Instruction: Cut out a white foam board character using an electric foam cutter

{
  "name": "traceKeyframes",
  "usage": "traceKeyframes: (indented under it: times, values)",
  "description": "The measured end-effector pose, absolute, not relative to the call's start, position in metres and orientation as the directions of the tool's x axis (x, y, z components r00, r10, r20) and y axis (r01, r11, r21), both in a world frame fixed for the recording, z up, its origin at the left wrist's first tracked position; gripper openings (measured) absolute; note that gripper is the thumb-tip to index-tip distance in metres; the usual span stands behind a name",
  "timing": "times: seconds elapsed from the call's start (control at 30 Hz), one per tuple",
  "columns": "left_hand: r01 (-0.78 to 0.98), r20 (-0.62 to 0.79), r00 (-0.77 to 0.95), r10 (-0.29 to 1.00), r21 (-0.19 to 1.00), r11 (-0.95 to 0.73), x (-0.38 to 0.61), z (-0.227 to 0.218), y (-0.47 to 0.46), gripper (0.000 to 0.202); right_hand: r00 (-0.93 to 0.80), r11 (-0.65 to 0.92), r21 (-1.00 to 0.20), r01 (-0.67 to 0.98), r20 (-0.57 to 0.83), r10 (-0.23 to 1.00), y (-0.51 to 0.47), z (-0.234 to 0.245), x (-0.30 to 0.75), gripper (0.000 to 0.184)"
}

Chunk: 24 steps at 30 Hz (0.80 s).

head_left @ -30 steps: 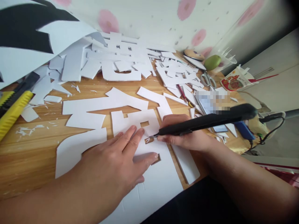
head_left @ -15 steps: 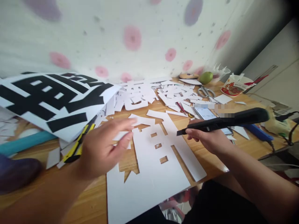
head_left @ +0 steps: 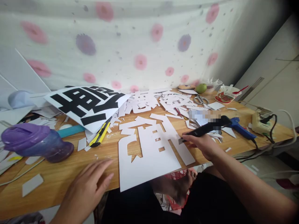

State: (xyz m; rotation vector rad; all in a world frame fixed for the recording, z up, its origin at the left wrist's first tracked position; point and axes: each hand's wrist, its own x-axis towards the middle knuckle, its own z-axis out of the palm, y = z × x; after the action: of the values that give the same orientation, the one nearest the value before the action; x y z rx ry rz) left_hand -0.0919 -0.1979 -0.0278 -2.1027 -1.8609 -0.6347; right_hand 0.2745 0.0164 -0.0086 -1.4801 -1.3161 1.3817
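My right hand point(head_left: 204, 145) grips a black utility knife point(head_left: 210, 127), its short blade pointing left over the strip at the board's right side. A white board point(head_left: 144, 169) with cut-out shapes and small rectangular holes lies flat before me, its near edge over the table edge. To the left of the board, apart from it, my left hand point(head_left: 90, 183) hovers near the table's front edge with fingers stretched and nothing in them. A yellow-and-black utility knife point(head_left: 101, 134) rests beyond it. Behind lies a white sheet with bold black characters point(head_left: 94, 119).
A purple bottle point(head_left: 56, 147) lies at left. White offcuts point(head_left: 175, 101) are heaped along the back, with scissors point(head_left: 201, 100), a green fruit point(head_left: 201, 88) and a paper cup point(head_left: 225, 95). At right are a blue glue gun point(head_left: 244, 130) and a power strip point(head_left: 263, 123) with cables.
My left hand has moved from over the board down and left, off it. My right hand still holds the knife, blade now lower near the strip. The view has shifted, showing more on the left.
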Motion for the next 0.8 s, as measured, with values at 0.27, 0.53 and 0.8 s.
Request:
traceKeyframes:
  times: [0.27, 0.53, 0.8]
  values:
    - [0.982, 0.492, 0.017, 0.87, 0.157, -0.109, -0.038, -0.055, -0.221, 0.035, 0.008, -0.263, -0.962, -0.071, -0.264, 0.964, -0.015, -0.023, 0.268, 0.03]
    - [0.806, 0.535, -0.288, 0.794, 0.584, -0.101, -0.002, -0.051, -0.236, 0.031, 0.131, -0.322, -0.893, -0.314, -0.377, 0.917, -0.023, -0.021, 0.282, 0.02]
    - [-0.064, 0.127, -0.504, 0.854, 0.981, -0.183, 0.006, -0.032, -0.233, 0.043, -0.135, -0.431, -0.821, -0.374, -0.412, 0.901, -0.021, -0.021, 0.293, 0.035]
